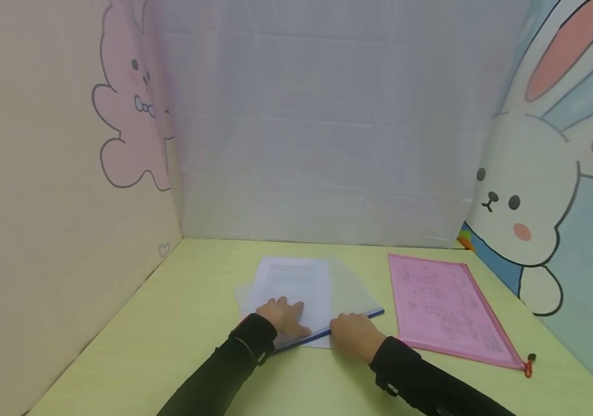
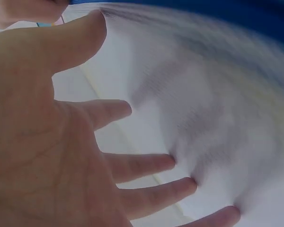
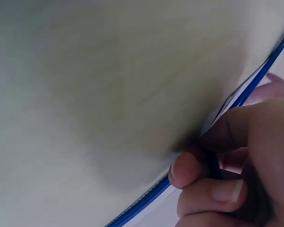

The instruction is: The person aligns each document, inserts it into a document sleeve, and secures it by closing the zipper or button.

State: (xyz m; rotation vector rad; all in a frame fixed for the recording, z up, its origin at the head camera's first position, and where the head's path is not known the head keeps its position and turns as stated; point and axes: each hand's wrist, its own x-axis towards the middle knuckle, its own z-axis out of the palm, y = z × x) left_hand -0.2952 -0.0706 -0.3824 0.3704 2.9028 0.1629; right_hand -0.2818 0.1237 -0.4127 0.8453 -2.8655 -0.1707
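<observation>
A clear plastic document pouch (image 1: 352,289) with a blue edge strip (image 1: 376,313) lies slantwise on the table. Printed white paper (image 1: 296,280) overlaps it in the head view, and a paper corner shows below the strip. My left hand (image 1: 284,318) rests on the paper, fingers spread and straight; the left wrist view shows the thumb close to the blue strip. My right hand (image 1: 354,335) pinches the strip near its middle. Curled fingers (image 3: 210,195) and thumb grip this blue edge in the right wrist view.
To the right lies a pink mesh-like pouch (image 1: 442,312) with printed sheets inside and a red pull (image 1: 528,368) at its near corner. The pale yellow table (image 1: 171,329) meets walls on the left and right, with a white curtain (image 1: 317,127) behind.
</observation>
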